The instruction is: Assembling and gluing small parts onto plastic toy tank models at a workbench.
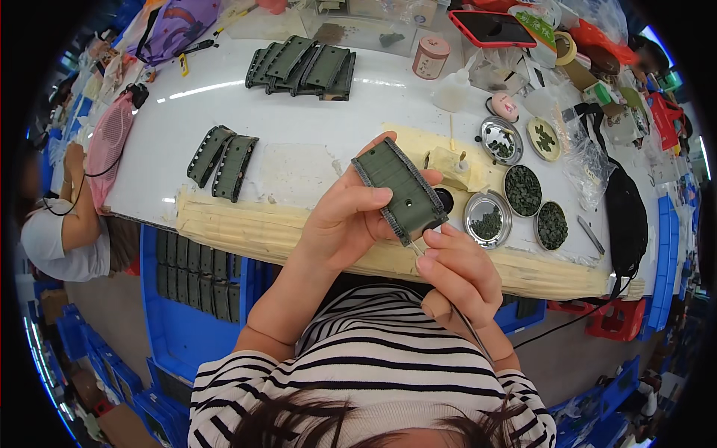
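My left hand (340,216) grips a dark green, slightly curved rectangular part (399,190) with toothed edges and a small hole, thumb on its near side. In my right hand (464,272) is a slim metal tool (467,328), pinched like a pen. Its tip (413,246) meets the near lower corner of the part; whether it is tweezers or a pick I cannot tell. To the left, two similar green parts (222,163) lie side by side on the white table (291,123). A pile of more such parts (302,69) sits farther back.
Round dishes hold small dark green pieces: a metal dish (506,224), a tin (523,168) and several others. A yellow-wrapped block (455,170) stands beside them. Blue crates (175,328) are below the table edge. A person (63,231) sits at far left; a red phone (493,28) lies behind.
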Motion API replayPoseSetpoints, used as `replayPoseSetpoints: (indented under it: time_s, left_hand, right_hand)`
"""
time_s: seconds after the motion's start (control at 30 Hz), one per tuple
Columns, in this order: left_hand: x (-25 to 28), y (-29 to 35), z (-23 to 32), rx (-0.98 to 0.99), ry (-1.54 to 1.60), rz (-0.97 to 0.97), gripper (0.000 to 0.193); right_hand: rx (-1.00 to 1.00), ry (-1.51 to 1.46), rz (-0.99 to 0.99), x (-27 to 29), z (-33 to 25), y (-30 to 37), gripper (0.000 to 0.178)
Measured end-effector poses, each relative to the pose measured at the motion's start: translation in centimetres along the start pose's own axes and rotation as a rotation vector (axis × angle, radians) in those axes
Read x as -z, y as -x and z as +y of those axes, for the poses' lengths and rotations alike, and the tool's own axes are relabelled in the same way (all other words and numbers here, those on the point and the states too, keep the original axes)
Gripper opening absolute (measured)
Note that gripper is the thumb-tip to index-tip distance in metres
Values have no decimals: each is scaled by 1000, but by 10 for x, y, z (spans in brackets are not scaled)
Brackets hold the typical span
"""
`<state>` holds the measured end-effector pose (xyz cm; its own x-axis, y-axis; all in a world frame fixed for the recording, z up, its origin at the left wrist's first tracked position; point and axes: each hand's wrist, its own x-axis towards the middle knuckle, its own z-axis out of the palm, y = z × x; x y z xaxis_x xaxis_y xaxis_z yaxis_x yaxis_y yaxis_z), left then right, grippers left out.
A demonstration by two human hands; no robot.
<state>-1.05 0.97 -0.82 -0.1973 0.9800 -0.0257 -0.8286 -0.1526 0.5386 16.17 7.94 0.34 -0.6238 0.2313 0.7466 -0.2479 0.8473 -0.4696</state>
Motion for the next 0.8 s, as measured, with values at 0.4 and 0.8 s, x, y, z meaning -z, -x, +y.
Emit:
replayPoseSetpoints:
  time_s: [0.4, 0.8]
  left_hand:
    - [6, -1, 0, 22, 83, -21, 68]
    - [8, -3, -1, 39, 103, -23, 65]
  right_hand:
    - [-19, -16, 13, 0, -2, -2, 38]
    - [-24, 130, 51, -4, -4, -2, 36]
